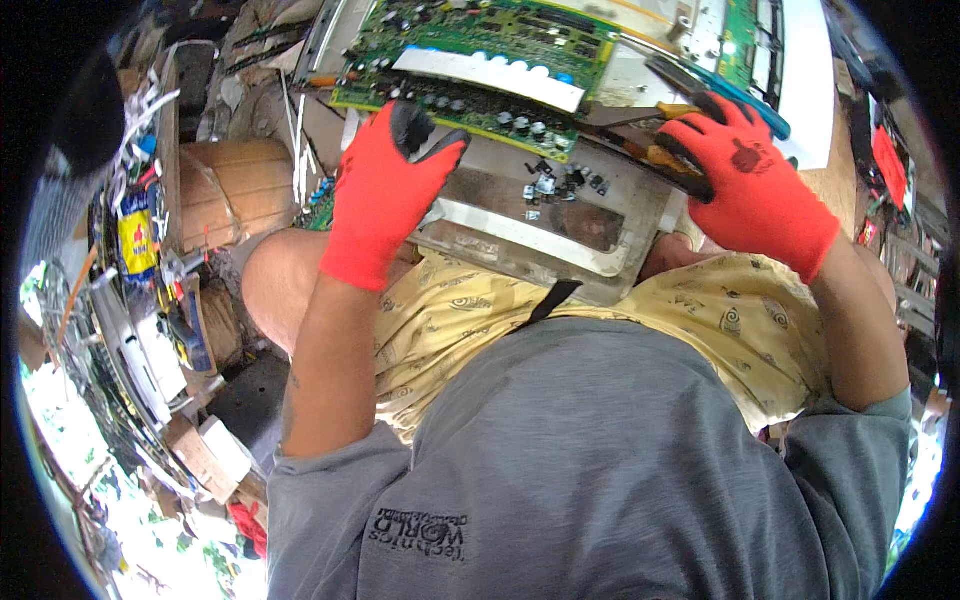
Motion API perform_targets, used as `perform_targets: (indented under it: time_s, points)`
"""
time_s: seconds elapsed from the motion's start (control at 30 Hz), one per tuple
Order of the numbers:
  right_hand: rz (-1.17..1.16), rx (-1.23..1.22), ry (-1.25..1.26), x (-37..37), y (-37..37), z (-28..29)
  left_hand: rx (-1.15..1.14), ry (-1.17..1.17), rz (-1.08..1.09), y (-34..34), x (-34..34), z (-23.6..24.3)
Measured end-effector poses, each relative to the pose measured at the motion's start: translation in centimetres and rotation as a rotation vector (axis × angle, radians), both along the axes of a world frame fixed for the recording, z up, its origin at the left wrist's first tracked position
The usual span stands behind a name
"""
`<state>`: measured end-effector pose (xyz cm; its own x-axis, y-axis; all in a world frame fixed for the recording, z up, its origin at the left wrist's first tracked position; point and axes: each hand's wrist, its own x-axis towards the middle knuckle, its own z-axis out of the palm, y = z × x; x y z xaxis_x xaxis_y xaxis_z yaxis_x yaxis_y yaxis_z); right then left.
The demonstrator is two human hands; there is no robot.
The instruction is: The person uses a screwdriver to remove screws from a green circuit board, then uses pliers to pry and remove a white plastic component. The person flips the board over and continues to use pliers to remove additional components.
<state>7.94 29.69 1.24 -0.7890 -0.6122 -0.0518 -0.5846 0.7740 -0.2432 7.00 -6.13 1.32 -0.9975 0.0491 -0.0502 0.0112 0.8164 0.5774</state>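
My left hand (390,195), in a red glove with dark fingertips, is at the near left edge of a green circuit board (480,30). Its thumb and forefinger are apart, with nothing visible between them; the other fingers are partly hidden. My right hand (750,180), gloved alike, is closed round orange-handled pliers (662,155). Their dark front end points left toward the board's right corner. A long white strip (490,78) and several round capacitors (520,125) stand on the board. Small black and silver parts (565,185) lie in a heap just below it.
Under the loose parts is a grimy grey plastic panel (500,245) across my lap. A teal-handled tool (745,95) lies beyond my right hand, near another green board (752,40). A brown rounded container (235,195) and cluttered scrap (135,330) are at the left.
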Motion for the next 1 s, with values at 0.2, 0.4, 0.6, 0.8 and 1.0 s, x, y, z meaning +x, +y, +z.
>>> perform_targets:
  time_s: [0.2,0.4,0.6,0.8,1.0]
  points:
    - [0.044,0.089,-0.050,-2.1,0.8,2.0,-0.258,0.441,-0.449,-4.0,-6.0,1.4]
    - [-0.145,-0.042,-0.289,-2.4,3.0,4.8,-0.423,0.375,-0.728,-3.6,-10.6,0.2]
    - [-0.155,0.032,-0.081,-1.9,2.4,2.1,-0.382,0.140,-0.696,-2.5,-10.2,0.5]
    - [-0.166,0.030,-0.036,-2.5,0.2,1.1,-0.435,0.271,-0.687,-2.2,-10.5,0.6]
    - [-0.352,0.070,0.184,-6.6,4.4,0.3,-0.273,0.284,-0.589,-2.1,-10.2,2.2]
